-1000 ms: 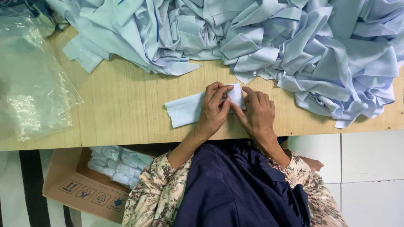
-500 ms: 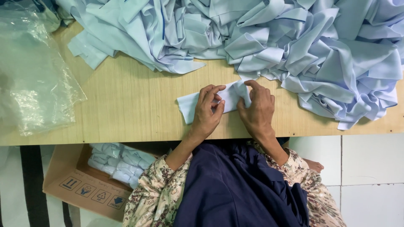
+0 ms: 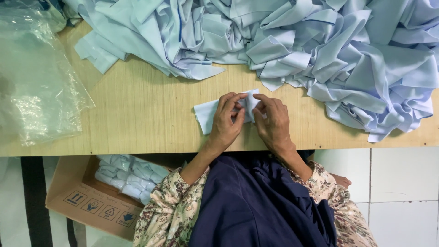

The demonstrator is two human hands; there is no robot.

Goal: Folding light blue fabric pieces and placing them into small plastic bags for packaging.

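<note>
Pale blue cloth pieces point(image 3: 292, 50) lie heaped across the far side of the table point(image 3: 137, 114), a crumpled mass of folds and strips that runs off the top and right edges, so its full spread cannot be seen. The table is light wood-grain laminate, its left end partly covered by a clear, wrinkled plastic bag point(image 3: 36, 82) whose contents are hard to make out. Below the table edge stands a brown cardboard box point(image 3: 87, 201), cut off by the person's flowered sleeve, with small folded blue bundles point(image 3: 125, 176) packed inside. A dark navy garment covers the person's lap.

Near the table's front edge lies a small folded piece of pale blue cloth point(image 3: 206, 114), flat and roughly rectangular, its right part hidden under the fingers. The left hand point(image 3: 227, 121) rests on it with fingers curled, the grip pinching the cloth's upper edge. The right hand point(image 3: 273, 121) meets it from the other side, fingertips closed on the same fold; both hands touch at the fingertips.
</note>
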